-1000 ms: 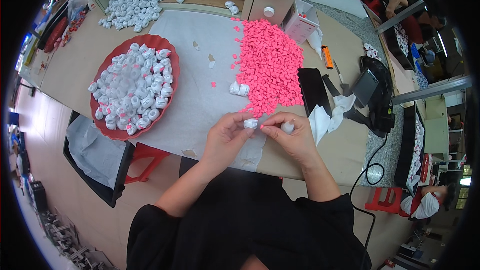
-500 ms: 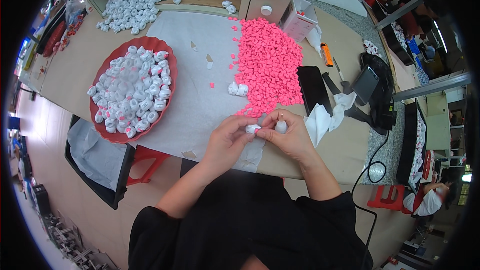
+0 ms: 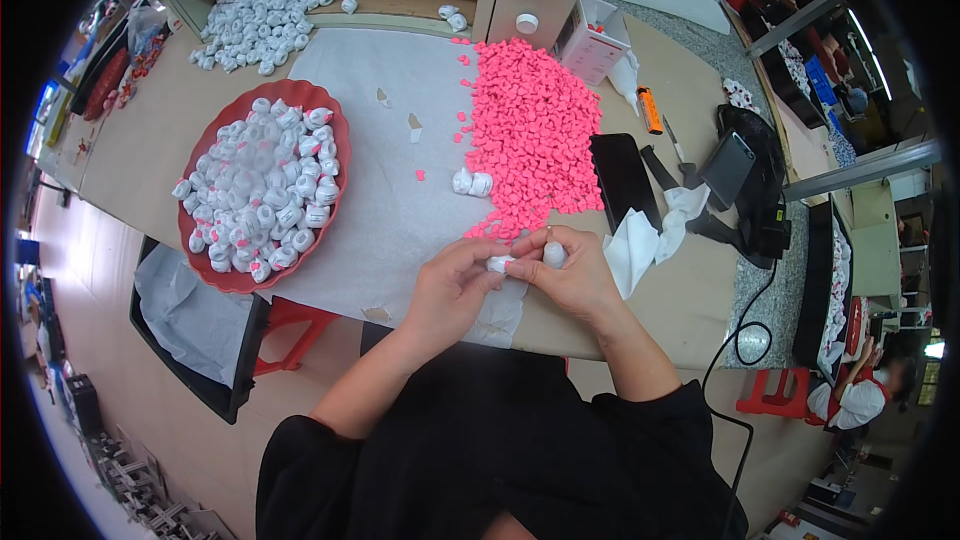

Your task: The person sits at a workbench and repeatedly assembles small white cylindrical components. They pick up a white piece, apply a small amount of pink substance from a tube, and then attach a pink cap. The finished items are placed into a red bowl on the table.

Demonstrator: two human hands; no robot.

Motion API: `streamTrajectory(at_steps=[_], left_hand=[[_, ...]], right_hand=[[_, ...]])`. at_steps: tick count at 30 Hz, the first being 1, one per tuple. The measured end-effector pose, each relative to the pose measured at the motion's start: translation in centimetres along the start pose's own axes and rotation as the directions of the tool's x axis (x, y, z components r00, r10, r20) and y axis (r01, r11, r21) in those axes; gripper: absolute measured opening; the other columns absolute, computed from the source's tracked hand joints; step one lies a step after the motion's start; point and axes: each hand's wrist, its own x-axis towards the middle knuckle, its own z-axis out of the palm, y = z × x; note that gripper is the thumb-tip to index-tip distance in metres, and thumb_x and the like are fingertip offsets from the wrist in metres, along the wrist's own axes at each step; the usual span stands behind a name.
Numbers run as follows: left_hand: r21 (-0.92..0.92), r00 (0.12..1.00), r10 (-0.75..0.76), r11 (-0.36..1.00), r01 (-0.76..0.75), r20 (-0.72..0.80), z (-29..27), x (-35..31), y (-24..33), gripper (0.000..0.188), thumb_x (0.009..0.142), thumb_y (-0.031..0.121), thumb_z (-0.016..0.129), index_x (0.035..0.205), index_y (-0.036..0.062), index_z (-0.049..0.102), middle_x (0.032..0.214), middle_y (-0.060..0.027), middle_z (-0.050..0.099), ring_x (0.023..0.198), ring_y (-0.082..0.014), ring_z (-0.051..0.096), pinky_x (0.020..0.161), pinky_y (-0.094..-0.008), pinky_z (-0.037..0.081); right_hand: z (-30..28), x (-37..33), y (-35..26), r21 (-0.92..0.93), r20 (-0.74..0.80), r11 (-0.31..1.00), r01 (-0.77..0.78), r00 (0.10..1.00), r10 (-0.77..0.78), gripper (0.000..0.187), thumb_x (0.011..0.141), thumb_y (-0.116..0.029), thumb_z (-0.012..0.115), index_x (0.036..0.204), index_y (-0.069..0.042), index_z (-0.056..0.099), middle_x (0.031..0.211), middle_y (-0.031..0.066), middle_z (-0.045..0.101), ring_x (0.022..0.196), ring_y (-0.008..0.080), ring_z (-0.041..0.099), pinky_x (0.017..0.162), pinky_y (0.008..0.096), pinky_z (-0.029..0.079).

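Observation:
Near the table's front edge, my left hand [image 3: 452,290] pinches a small rounded white piece [image 3: 497,264] between thumb and fingertips. My right hand [image 3: 580,280] meets it there, its thumb against a tiny pink piece [image 3: 508,265] at the white one's side. Tucked in the right fingers is a small whitish bottle with a thin tip [image 3: 554,254]. Just beyond both hands spreads a heap of small pink pieces [image 3: 535,130]. Two white pieces [image 3: 472,182] sit at its left edge. A red scalloped bowl [image 3: 342,155] to the left holds many white pieces [image 3: 265,180], some with pink bits.
White sheet paper [image 3: 375,180] covers the middle of the table. Rightward lie a black phone [image 3: 625,175], crumpled tissue [image 3: 635,250], an orange cylinder [image 3: 650,110] and a white box [image 3: 592,40]. More white pieces [image 3: 260,25] fill the back left. A black tray [image 3: 245,360] stands below the table's left edge.
Both hands have shifted very slightly left, still together around the white piece. The view has tilted a little; the things on the table stay in place.

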Motion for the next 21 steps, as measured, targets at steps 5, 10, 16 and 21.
streamTrajectory(at_steps=[5,10,16,21], left_hand=[[-0.108,0.999,-0.012,0.994,0.007,-0.05,0.6,0.1,0.4,0.022,0.085,-0.002,0.053,0.106,-0.005,0.052,0.101,-0.0107,0.059,0.085,-0.0134,0.057,0.076,-0.0257,0.048],[-0.269,0.995,-0.071,0.962,0.048,-0.076,0.7,0.3,0.5,0.022,0.084,0.002,0.056,0.105,-0.0065,0.053,0.096,-0.0121,0.06,0.081,-0.0143,0.059,0.074,-0.0258,0.049],[-0.27,0.991,-0.054,0.963,0.02,-0.12,1.3,0.3,0.9,0.021,0.084,0.002,0.055,0.104,-0.0068,0.054,0.093,-0.0111,0.06,0.08,-0.0141,0.059,0.074,-0.0265,0.05],[-0.288,0.982,-0.056,0.958,0.001,-0.182,1.4,-0.1,0.9,0.019,0.084,-0.004,0.052,0.102,-0.0084,0.053,0.088,-0.013,0.061,0.078,-0.016,0.061,0.073,-0.0257,0.05]], right_hand=[[0.3,0.2,0.6,-0.078,-0.036,0.983,0.168,0.985,-0.171,0.014,0.074,-0.013,0.068,0.08,0.0,0.064,0.074,0.0078,0.065,0.069,0.0104,0.059,0.063,0.0253,0.046],[0.6,0.5,2.4,-0.036,-0.058,0.945,0.325,0.943,-0.327,0.017,0.074,-0.017,0.068,0.079,-0.002,0.063,0.075,0.011,0.064,0.071,0.0186,0.061,0.065,0.0297,0.046],[0.7,0.3,3.1,-0.179,-0.047,0.868,0.463,0.878,-0.477,0.015,0.079,-0.011,0.063,0.089,-0.001,0.063,0.082,0.0112,0.063,0.075,0.021,0.061,0.067,0.0299,0.046],[1.3,0.0,3.3,-0.19,-0.038,0.84,0.508,0.851,-0.523,0.015,0.077,-0.008,0.061,0.09,0.0,0.063,0.082,0.0121,0.062,0.074,0.0239,0.06,0.065,0.0313,0.047]])
